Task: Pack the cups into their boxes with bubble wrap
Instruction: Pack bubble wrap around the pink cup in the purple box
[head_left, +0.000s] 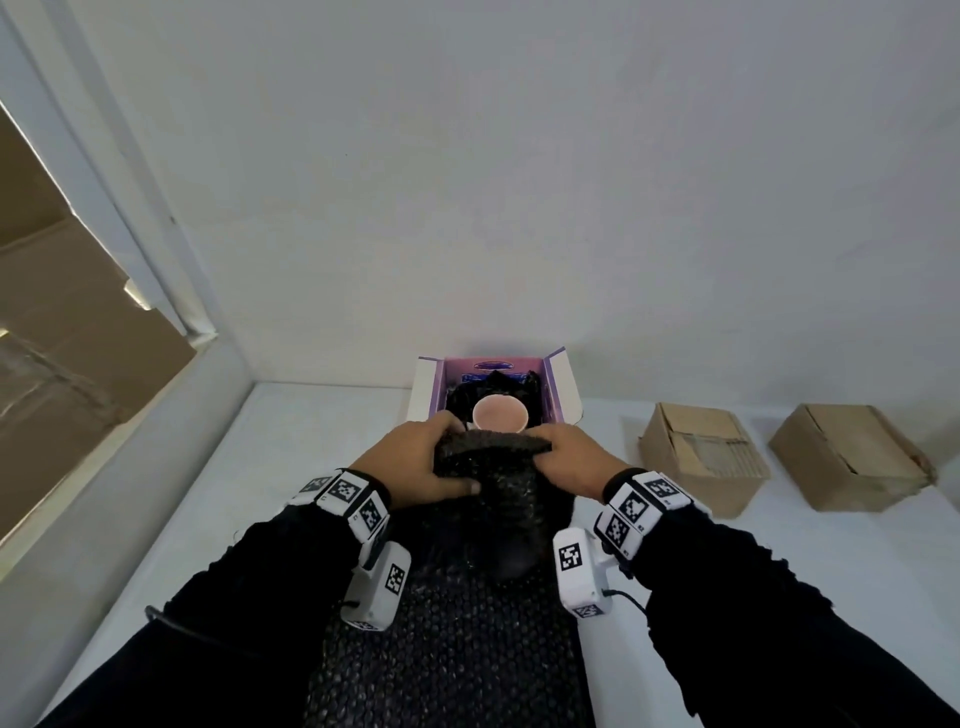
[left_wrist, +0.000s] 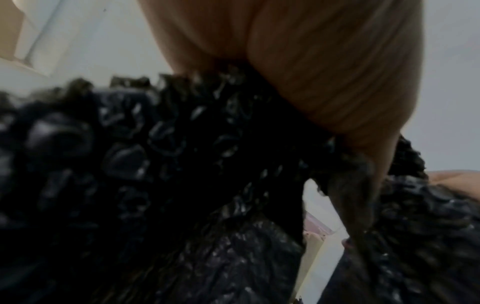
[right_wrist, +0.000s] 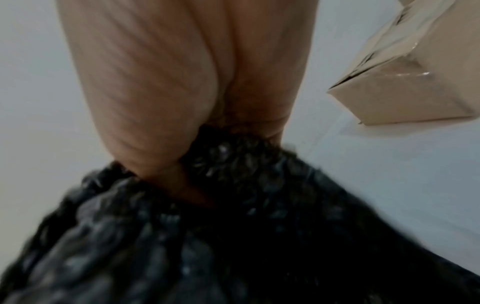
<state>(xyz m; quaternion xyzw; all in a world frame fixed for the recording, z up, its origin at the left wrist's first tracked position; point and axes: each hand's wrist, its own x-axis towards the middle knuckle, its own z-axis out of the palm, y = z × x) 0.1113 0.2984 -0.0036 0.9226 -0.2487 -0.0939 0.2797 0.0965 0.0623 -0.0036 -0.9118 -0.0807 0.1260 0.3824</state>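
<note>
Black bubble wrap sheet (head_left: 483, 499) clamped at its far folded edge by left hand (head_left: 415, 462) and right hand (head_left: 576, 460), fingers curled. Just beyond: open purple-lined white box (head_left: 563, 387) holding pink round cup (head_left: 500, 414) in black wrap. Right: two brown cardboard boxes (head_left: 701, 457) on white worktop (head_left: 291, 467); white walls.

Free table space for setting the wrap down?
Bare table left of the purple box, out to the side wall. A narrower strip runs in front of the two brown boxes. Crowded: centre, where both hands grip the black bubble wrap.
</note>
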